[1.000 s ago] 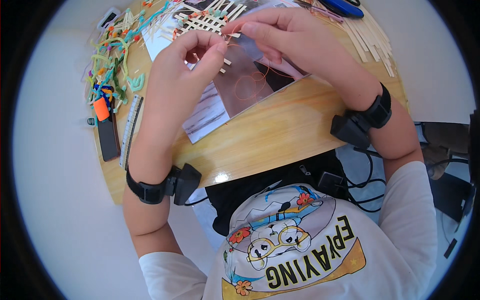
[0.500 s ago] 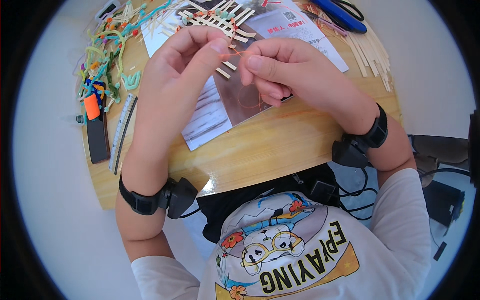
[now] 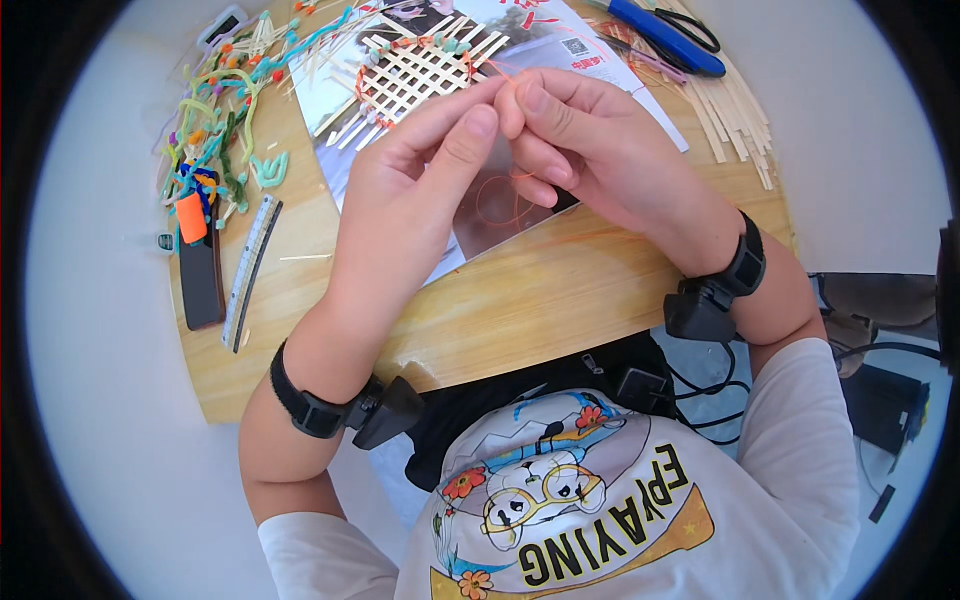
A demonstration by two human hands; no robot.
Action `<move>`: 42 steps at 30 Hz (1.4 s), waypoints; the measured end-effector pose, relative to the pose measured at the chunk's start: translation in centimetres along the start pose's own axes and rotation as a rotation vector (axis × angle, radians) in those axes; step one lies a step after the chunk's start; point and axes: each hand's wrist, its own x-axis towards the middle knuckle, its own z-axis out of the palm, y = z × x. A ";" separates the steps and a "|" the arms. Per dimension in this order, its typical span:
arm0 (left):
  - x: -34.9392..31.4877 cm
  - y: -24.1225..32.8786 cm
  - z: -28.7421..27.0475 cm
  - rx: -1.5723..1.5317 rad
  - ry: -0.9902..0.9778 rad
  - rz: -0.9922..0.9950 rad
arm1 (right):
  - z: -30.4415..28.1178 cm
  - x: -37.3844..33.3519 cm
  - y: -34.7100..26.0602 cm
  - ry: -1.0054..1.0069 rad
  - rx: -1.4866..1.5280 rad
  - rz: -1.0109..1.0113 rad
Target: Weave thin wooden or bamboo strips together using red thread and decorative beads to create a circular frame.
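Above a glossy printed sheet (image 3: 540, 45), pinching orange thread (image 3: 478, 200) between thumb and forefinger of the right hand (image 3: 585, 130), nearly closed, with the other fingers curled loosely beneath. Meeting those fingertips from the opposite side with the forefinger of the left hand (image 3: 420, 170), about half closed, thumb held slightly apart. Cannot tell from this angle about any hold on the thread there. Just beyond the left hand, can see, flat on the sheet, a lattice of pale wooden strips (image 3: 415, 80), woven crosswise and ringed with orange and pale green bits. Can follow the thread from beside the lattice's right edge to the right fingertips, then again in a loose loop below. At the left of the light wooden table (image 3: 500, 320), can make out a tangle of coloured strands (image 3: 236, 130), an orange cylinder (image 3: 191, 218) overlapping a dark phone-like slab (image 3: 203, 285), and a clear ruler (image 3: 250, 270) just beside. At the far right, can spot a blue-handled tool (image 3: 672, 40) near loose wooden strips (image 3: 738, 110).
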 end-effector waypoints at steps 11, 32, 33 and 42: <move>0.2 0.4 -0.9 0.061 0.064 0.158 | 0.8 -0.1 0.8 0.021 -0.300 0.111; -0.5 0.8 -0.1 0.424 0.112 0.142 | 0.7 -0.7 -1.8 0.116 -1.063 -0.541; -0.4 0.8 -0.2 0.402 0.095 0.139 | 0.5 -0.7 -1.6 0.143 -1.035 -0.537; 0.0 0.6 -0.7 0.337 0.141 0.202 | -0.1 -0.5 -1.7 0.343 -0.634 -0.324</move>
